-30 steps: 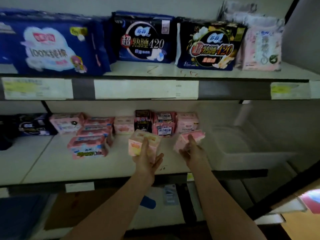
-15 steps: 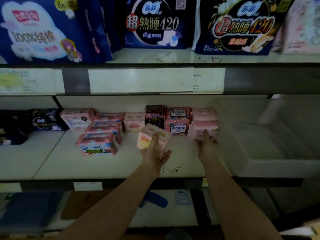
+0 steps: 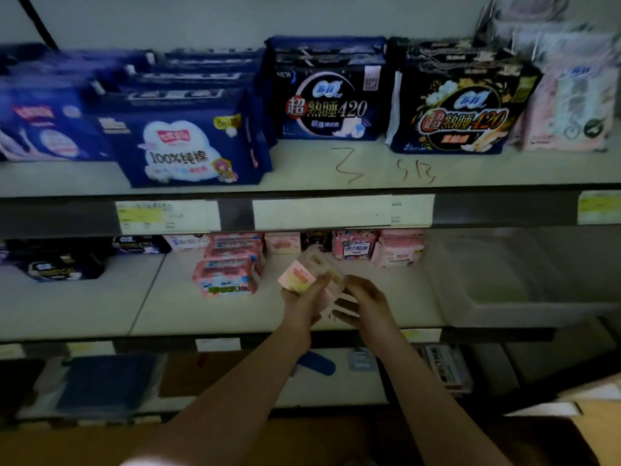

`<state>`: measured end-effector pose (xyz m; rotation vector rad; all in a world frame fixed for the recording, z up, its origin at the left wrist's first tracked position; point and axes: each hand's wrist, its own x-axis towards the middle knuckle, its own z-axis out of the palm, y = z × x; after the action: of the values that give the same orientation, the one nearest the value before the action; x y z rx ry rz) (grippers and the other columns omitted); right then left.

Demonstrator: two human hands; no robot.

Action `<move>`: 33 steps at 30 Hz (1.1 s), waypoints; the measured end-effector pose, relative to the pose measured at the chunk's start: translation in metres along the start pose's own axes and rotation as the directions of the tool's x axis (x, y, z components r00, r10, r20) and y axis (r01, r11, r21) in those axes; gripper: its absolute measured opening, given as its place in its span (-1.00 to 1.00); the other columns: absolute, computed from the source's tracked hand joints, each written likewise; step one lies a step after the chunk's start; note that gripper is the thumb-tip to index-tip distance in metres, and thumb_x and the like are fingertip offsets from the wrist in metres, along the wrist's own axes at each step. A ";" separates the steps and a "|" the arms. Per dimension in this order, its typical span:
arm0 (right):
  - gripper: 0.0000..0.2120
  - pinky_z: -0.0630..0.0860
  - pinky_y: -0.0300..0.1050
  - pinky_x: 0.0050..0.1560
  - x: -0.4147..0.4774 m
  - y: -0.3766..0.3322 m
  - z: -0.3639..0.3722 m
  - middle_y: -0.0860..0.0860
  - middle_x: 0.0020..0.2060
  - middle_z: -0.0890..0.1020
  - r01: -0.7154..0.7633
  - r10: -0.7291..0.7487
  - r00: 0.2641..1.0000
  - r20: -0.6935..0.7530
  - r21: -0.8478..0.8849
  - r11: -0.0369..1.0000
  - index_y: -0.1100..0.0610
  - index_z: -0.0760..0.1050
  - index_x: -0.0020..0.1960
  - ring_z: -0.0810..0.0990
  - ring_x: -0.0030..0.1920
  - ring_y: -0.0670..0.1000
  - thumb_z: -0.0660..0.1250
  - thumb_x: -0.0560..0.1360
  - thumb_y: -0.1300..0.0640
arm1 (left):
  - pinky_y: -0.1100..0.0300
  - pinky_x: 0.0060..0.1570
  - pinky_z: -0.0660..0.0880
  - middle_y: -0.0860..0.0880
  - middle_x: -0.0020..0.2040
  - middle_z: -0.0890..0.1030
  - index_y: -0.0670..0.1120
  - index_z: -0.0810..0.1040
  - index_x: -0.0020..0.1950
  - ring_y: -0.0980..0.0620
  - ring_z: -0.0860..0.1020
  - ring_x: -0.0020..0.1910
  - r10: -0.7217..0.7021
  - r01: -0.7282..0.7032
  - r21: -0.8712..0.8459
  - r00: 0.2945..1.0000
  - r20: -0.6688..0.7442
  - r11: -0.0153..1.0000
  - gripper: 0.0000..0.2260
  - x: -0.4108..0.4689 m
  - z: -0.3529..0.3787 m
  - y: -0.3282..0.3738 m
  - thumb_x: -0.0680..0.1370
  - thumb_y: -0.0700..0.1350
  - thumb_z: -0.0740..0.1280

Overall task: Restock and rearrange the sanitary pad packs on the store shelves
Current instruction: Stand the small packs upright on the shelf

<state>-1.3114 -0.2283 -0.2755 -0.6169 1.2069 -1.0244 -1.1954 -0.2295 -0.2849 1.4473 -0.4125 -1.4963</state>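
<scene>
Left hand (image 3: 300,302): grips the pale pink pad pack (image 3: 299,276) from below, fingers wrapped on its left side.
Right hand (image 3: 368,299): curled on the same pack's right end, thumb above; blurred.
Pack position: tilted, lifted above the middle shelf (image 3: 201,314), between both hands, near the front edge.
Change: half a second ago the right hand was at the pink pack (image 3: 398,252) ending the back row; that pack now stands alone and the hand has joined the left.
Room: bare shelf left of the hands, in front of the stacked pink packs (image 3: 226,275); translucent bin (image 3: 504,297) to the right; price rail (image 3: 342,211) overhead.
</scene>
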 end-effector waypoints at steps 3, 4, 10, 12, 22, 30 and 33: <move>-0.63 0.58 -0.02 0.02 -0.008 0.005 0.014 0.09 0.11 0.60 -0.017 0.016 0.998 0.055 0.026 1.000 0.08 0.41 0.27 0.60 0.10 0.11 0.39 0.50 0.10 | 0.16 -0.07 0.42 -0.02 0.14 0.52 -0.08 0.25 0.37 0.12 0.48 -0.03 0.049 -0.049 0.022 0.999 -0.023 0.999 -0.40 -0.007 -0.010 0.006 0.45 -0.05 0.47; -0.58 0.57 -0.03 0.03 -0.011 0.008 0.018 0.08 0.10 0.59 -0.017 0.015 0.998 0.063 0.032 0.999 0.06 0.36 0.30 0.60 0.10 0.09 0.40 0.49 0.12 | 0.21 -0.14 0.43 -0.04 0.15 0.52 -0.10 0.25 0.36 0.12 0.50 -0.05 0.080 -0.079 0.039 0.996 -0.039 0.996 -0.40 -0.008 -0.012 0.007 0.44 -0.08 0.49; -0.79 0.51 0.07 0.18 -0.023 0.024 0.036 0.14 0.05 0.64 -0.152 0.131 0.981 0.141 0.150 0.977 0.10 0.51 0.16 0.60 0.11 0.14 0.32 0.54 0.09 | 0.06 0.13 0.46 -0.12 0.25 0.50 -0.01 0.18 0.31 -0.14 0.46 0.21 0.307 -0.230 0.469 0.947 -0.095 0.853 -0.28 -0.018 -0.041 0.010 0.35 0.09 0.54; -0.80 0.50 0.13 0.21 -0.028 0.024 0.040 0.14 0.09 0.63 -0.186 0.166 0.974 0.155 0.127 0.974 0.08 0.54 0.12 0.58 0.13 0.16 0.28 0.56 0.02 | 0.04 0.22 0.39 -0.08 0.28 0.48 -0.11 0.16 0.41 -0.15 0.39 0.29 0.400 -0.255 0.666 0.914 -0.071 0.701 -0.15 -0.018 -0.051 0.012 0.32 0.15 0.54; -0.54 0.53 0.18 0.04 -0.041 0.020 0.055 0.18 0.08 0.61 -0.280 0.234 0.950 0.206 0.240 0.929 0.12 0.51 0.16 0.60 0.09 0.20 0.17 0.54 -0.23 | -0.02 0.22 0.30 -0.05 0.40 0.42 -0.06 0.39 0.38 -0.18 0.35 0.31 0.708 -0.498 0.860 0.566 0.422 -0.114 -0.33 -0.029 -0.101 0.024 0.34 0.08 0.52; -0.74 0.61 0.12 0.04 -0.060 0.038 0.058 0.07 0.09 0.63 0.179 -0.181 0.983 -0.006 0.189 0.966 0.11 0.53 0.16 0.62 0.11 0.11 0.31 0.51 0.33 | 0.20 0.36 0.26 0.11 0.32 0.16 0.17 0.24 0.38 0.07 0.24 0.35 0.522 -0.759 0.595 0.631 0.574 0.263 -0.28 -0.040 -0.117 0.032 0.30 0.32 0.39; -0.85 0.57 0.09 0.09 -0.066 0.037 0.062 0.08 0.12 0.62 0.234 -0.224 0.972 -0.073 0.196 0.952 0.16 0.53 0.03 0.60 0.15 0.11 0.34 0.49 0.33 | 0.20 0.27 0.34 0.03 0.23 0.33 0.18 0.36 0.26 0.07 0.35 0.24 0.487 -0.678 0.546 0.734 0.473 0.492 -0.46 -0.045 -0.105 0.037 0.34 0.33 0.30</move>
<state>-1.2426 -0.1607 -0.2592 -0.5818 1.0727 -1.3488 -1.0944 -0.1711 -0.2550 1.4080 -1.6292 -0.9506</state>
